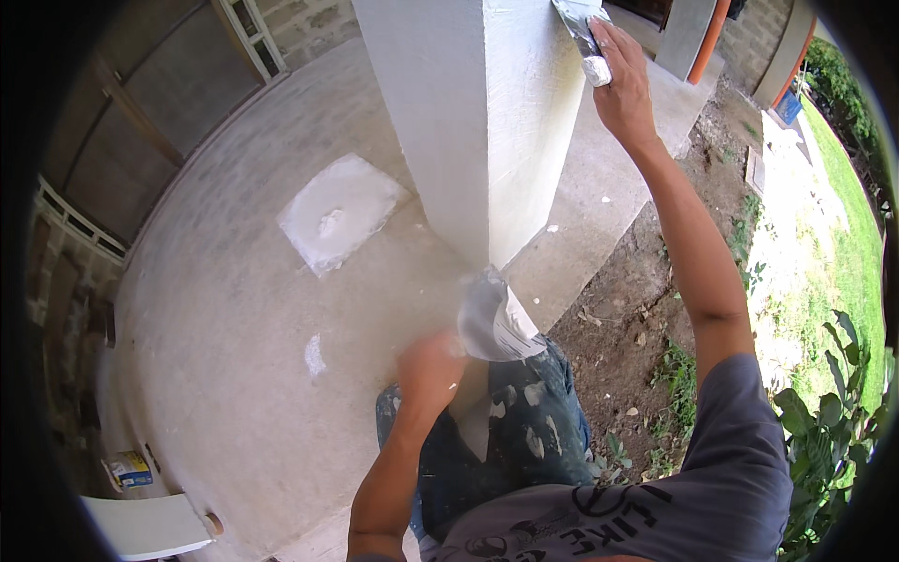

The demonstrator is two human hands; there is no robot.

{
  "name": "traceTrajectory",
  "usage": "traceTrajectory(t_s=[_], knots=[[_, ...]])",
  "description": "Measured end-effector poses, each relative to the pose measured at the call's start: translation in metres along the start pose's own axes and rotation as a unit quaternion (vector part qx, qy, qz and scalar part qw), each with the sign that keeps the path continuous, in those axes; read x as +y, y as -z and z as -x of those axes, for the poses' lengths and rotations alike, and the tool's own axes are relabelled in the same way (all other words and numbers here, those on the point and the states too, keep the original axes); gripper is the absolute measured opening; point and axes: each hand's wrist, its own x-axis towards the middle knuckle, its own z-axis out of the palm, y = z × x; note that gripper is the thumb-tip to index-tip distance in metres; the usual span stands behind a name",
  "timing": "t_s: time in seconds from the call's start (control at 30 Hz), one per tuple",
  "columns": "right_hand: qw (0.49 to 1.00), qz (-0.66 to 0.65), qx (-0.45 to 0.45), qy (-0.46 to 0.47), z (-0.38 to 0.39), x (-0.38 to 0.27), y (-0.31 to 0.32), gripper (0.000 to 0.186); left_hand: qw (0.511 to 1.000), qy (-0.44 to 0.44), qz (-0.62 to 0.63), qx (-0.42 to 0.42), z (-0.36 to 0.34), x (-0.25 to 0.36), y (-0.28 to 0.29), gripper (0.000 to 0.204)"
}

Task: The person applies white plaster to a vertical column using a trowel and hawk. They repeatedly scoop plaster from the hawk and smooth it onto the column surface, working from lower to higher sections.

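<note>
At the upper right, my right hand [626, 84] is closed around a putty knife [581, 28]. Its blade lies against the right face of a white square column [440, 112], near the top of the view. Low in the middle, my left hand [431, 370] is smeared by motion but closed on the grip end of a wide filling blade [496, 323]. White paste coats the blade's right side. That blade is above my paint-spotted trousers [520, 412], in front of the column's foot.
On the concrete floor [225, 328] lies a white-coated square board [342, 211] with a small lump of paste, left of the column. A yellow and blue package [128, 470] stands at the lower left. Bare soil [623, 328], a leafy plant [829, 412] and grass border the right side.
</note>
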Motion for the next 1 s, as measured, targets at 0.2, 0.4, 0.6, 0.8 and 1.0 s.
traceTrajectory(t_s=[0.2,0.4,0.6,0.8,1.0], knots=[[0.989,-0.074,-0.123,-0.03,0.15,-0.052,-0.022,0.094,0.998,0.053,-0.003,-0.022,0.03,-0.032,-0.019,0.036],[0.984,-0.092,-0.125,-0.082,0.17,-0.067,0.003,0.061,0.999,0.037,-0.011,-0.022,0.034,-0.047,-0.032,0.038],[1.0,0.007,0.024,-0.011,-0.01,-0.02,0.011,0.064,0.999,0.032,-0.015,-0.037,0.029,-0.046,-0.04,0.038],[0.997,-0.052,-0.047,-0.012,0.085,-0.083,-0.014,0.097,0.999,0.041,0.011,-0.022,0.041,-0.043,-0.041,0.037],[0.95,-0.149,-0.152,-0.23,0.225,-0.153,0.005,0.047,0.997,0.069,-0.006,-0.036,0.051,-0.059,-0.043,0.039]])
